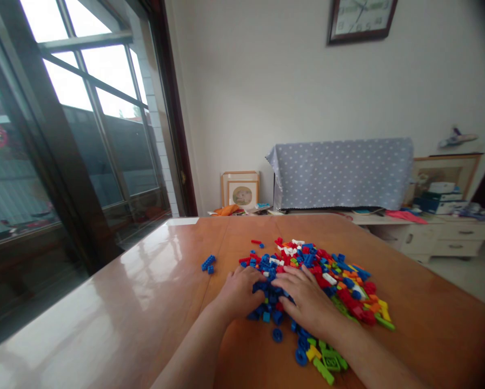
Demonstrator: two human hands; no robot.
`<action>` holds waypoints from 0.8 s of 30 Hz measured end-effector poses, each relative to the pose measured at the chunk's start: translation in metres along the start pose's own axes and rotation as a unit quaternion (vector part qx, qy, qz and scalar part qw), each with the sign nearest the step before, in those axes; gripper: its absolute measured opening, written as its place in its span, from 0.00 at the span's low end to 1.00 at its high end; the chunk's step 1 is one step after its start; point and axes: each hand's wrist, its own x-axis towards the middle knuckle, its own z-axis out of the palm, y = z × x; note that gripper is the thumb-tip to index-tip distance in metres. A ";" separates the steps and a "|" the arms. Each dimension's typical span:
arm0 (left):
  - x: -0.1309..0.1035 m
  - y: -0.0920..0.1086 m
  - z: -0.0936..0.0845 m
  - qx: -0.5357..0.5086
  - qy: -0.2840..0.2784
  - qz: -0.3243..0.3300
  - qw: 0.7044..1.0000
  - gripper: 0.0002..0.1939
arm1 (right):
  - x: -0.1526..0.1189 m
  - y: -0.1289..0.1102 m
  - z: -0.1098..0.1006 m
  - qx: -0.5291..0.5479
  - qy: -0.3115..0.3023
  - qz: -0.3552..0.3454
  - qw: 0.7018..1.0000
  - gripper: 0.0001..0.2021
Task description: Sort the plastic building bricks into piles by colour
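Observation:
A wide heap of plastic bricks in blue, red, white, green, yellow and orange lies on the brown table. My left hand rests at the heap's left side, fingers curved over blue bricks, thumb apart from them. Spread over the middle of the heap, my right hand touches blue and red bricks. Neither hand visibly holds a brick, though my left fingertips are partly hidden among the pieces. Between the hands are dark blue bricks. A small blue group sits apart on the left.
Green bricks and a blue ring lie near my right forearm. At the table's far left corner is a white sheet. Beyond the table stand a cloth-covered object and a white cabinet; glass doors are on the left.

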 end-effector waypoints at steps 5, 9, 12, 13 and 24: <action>-0.002 0.000 0.002 0.010 -0.005 0.014 1.000 0.22 | 0.001 0.006 -0.002 0.012 0.027 0.015 0.999 0.12; 0.000 -0.003 0.004 0.019 -0.003 0.017 1.000 0.20 | 0.001 0.008 -0.002 0.020 0.040 0.016 0.999 0.10; 0.000 -0.003 0.002 0.020 -0.003 0.015 1.000 0.18 | 0.001 0.009 -0.004 0.027 0.054 0.033 0.998 0.09; -0.001 -0.003 0.001 0.020 -0.004 0.016 1.000 0.17 | 0.001 0.009 -0.004 0.033 0.059 0.042 0.997 0.09; 0.002 -0.003 0.000 -0.029 0.025 -0.002 0.999 0.23 | 0.002 0.015 -0.004 0.141 0.118 0.063 0.981 0.19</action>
